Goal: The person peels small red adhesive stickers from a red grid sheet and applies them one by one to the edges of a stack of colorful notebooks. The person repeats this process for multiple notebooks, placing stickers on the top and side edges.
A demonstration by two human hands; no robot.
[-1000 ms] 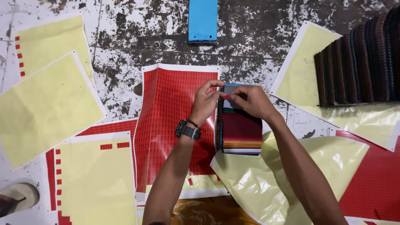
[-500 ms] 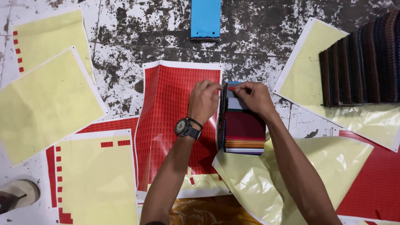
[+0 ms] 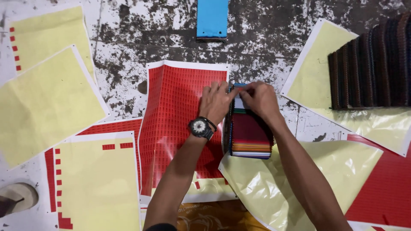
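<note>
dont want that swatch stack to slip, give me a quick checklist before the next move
1. Both hands on the swatch stack: ok, left hand and right hand meet at its top end.
2. Stack edges squared: ok at the near end; the far end is hidden by the hands.
3. Red sticker sheet flat beside the stack: ok.
4. Sticker held in fingertips: cannot tell.
5. Blue swatch pile apart: ok.

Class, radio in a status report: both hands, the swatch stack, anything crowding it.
Left hand and right hand pinching top of fabric swatch stack. Stack lies beside red sticker sheet. Yellow backing paper crowds its lower edge.
</note>
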